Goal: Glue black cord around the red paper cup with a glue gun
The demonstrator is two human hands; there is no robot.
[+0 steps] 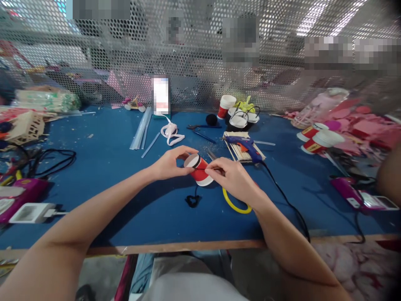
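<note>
- Left hand (171, 164): fingers curled round a red-and-white paper cup (203, 177), tipped on its side, above the blue desk (140, 223).
- Right hand (234, 177): fingers pinched on black cord (193, 205) against the cup; loose end trails below.
- Yellow-handled scissors (234, 207) just beneath right hand.
- Blue glue gun (244, 144) beyond.

A smooth paper cup (202, 177), glossy plastic strips (140, 130) and wooden sticks (233, 150) are seen at a matt tabletop (138, 221), perforated metal screen (197, 81) along its far edge.
</note>
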